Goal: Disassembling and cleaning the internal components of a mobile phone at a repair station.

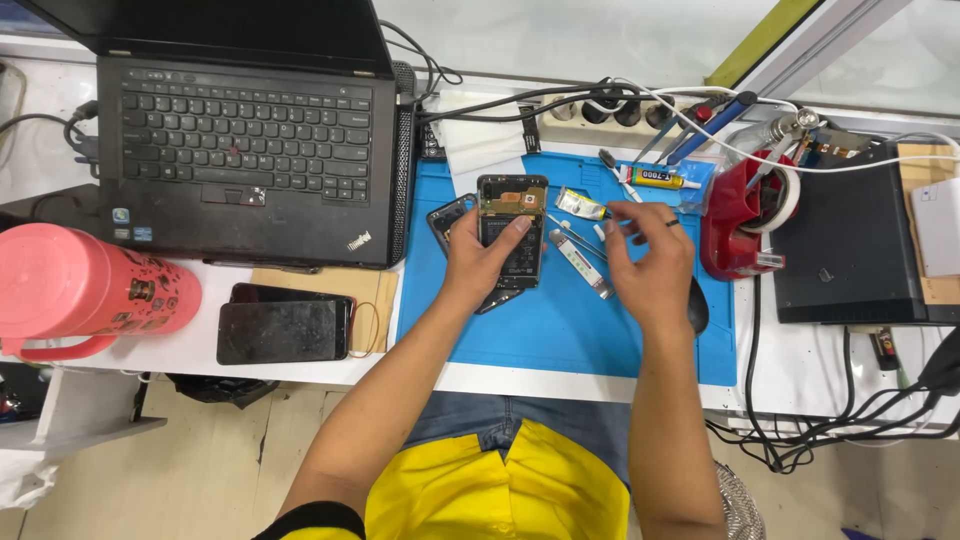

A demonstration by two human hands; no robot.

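On the blue repair mat (pixel 560 330), the left hand (pixel 478 262) grips an opened smartphone (pixel 511 230), its back cover (pixel 449 222) already off beside it; the right hand (pixel 647 265) pinches thin tweezers (pixel 580 238). Reassembly apparently remains.

Laptop: a black laptop (pixel 240 130) is sitting open at the far left of the bench.
Bottle: a pink bottle (pixel 85 290) is lying on its side near the left edge.
Spare phones: two dark phones (pixel 283 325) are lying stacked in front of the laptop.
Tape dispenser: a red tape dispenser (pixel 745 215) is standing just right of the blue mat (pixel 560 330).
Glue: a small glue tube (pixel 658 178) is lying at the mat's far edge.
Black box: a black box (pixel 850 250) is sitting at the right, with cables trailing beneath it.
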